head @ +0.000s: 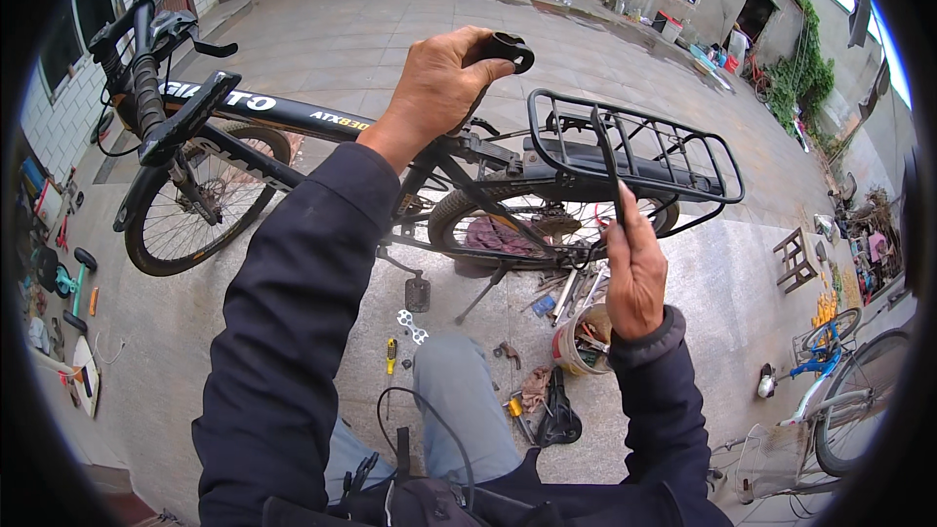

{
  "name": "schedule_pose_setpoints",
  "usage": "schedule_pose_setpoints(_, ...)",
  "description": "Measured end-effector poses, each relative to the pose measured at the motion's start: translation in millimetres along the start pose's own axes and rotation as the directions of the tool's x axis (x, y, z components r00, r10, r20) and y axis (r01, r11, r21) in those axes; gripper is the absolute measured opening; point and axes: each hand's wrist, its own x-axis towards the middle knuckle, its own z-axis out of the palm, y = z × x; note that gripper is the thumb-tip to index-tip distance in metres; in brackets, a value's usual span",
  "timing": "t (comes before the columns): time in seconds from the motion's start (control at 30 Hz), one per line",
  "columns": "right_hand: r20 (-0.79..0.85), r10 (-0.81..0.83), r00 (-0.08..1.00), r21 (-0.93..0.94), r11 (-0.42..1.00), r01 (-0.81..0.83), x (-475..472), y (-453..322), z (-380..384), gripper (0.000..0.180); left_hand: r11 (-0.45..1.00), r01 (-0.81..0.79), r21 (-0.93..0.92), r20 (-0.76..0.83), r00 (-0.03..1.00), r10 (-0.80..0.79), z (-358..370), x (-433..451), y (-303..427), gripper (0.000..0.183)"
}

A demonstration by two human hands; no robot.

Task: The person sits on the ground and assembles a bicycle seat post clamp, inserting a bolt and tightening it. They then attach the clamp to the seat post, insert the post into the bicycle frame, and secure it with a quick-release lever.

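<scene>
A black Giant mountain bike (293,112) stands before me on its kickstand (483,296), its handlebar to the left. My left hand (439,84) grips a black tubular part with an open clamp-like end (517,53), above the seat tube. It looks like the top of the seatpost; my fingers hide most of it. In my right hand (638,271) is a thin black bar (609,154), raised in front of the black rear rack (708,190). The rack sits over the rear wheel (457,216). A black saddle (560,417) lies on the floor, off the bike.
A bucket of tools (567,351) stands below my right hand. Around my knee lie a yellow-handled screwdriver (392,355), a multi-hole wrench (412,327), a rag (536,388) and a yellow-and-metal tool (516,410). At right are a wooden stool (794,260) and another bicycle (849,395).
</scene>
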Motion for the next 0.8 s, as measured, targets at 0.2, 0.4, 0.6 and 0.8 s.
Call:
schedule_pose_setpoints(0.2, -0.162, -0.3, 0.94, -0.313, 0.919, 0.239, 111, -35, 3, 0.039, 0.999, 0.009, -0.038, -0.04, 0.999, -0.011, 1, -3, 1, 0.034)
schedule_pose_setpoints(0.4, -0.004, -0.316, 0.949, -0.578, 0.775, 0.256, 142, -42, 23, 0.033, 0.994, 0.021, -0.109, -0.042, 0.999, -0.026, 4, -3, 0, 0.031)
schedule_pose_setpoints(0.6, -0.109, -0.356, 0.928, -0.431, 0.858, 0.279, 155, -34, 22, 0.032, 0.994, 0.02, -0.105, -0.04, 0.999, -0.024, 5, -4, 2, 0.031)
schedule_pose_setpoints(0.8, 0.086, -0.376, 0.922, -0.566, 0.744, 0.356, 142, -34, 48, 0.031, 0.989, 0.009, -0.151, -0.062, 0.998, -0.019, 7, -5, -5, 0.029)
